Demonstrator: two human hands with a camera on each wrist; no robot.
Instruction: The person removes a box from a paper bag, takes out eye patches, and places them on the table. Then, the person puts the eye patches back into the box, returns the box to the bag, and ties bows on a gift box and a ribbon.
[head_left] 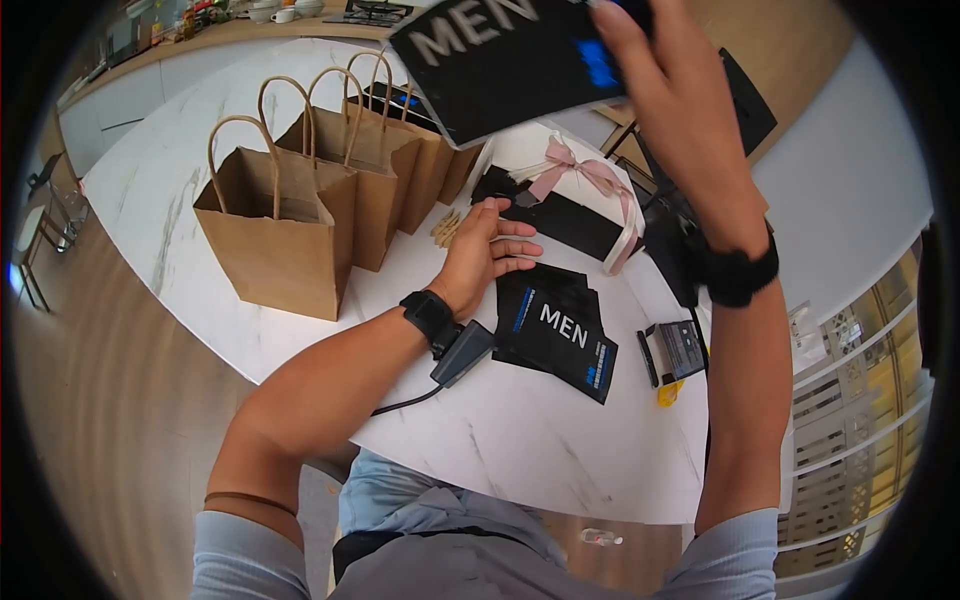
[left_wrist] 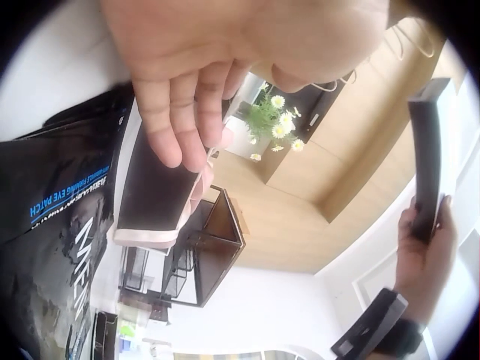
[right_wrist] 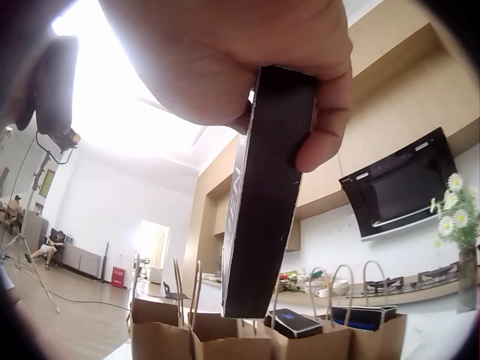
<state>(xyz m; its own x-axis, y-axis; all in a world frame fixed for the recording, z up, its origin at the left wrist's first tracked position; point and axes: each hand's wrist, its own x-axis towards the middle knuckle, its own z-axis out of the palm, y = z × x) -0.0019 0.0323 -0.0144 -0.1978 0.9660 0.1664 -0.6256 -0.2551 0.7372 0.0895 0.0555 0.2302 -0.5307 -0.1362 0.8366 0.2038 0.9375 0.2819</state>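
My right hand grips a flat black box marked MEN, raised above the far side of the table. In the right wrist view the box hangs edge-on from the thumb and fingers, over the paper bags. My left hand has its fingers loosely extended, palm turned to the side, and holds nothing. Just past its fingertips lie a black box and a pink ribbon bow. Black eye-patch sachets printed MEN lie overlapped on the table, right beside this hand.
Several brown paper bags with twisted handles stand in a row at the left; black boxes show in the tops of some. Small wooden pegs lie by them. At the right are a small dark box and a yellow item.
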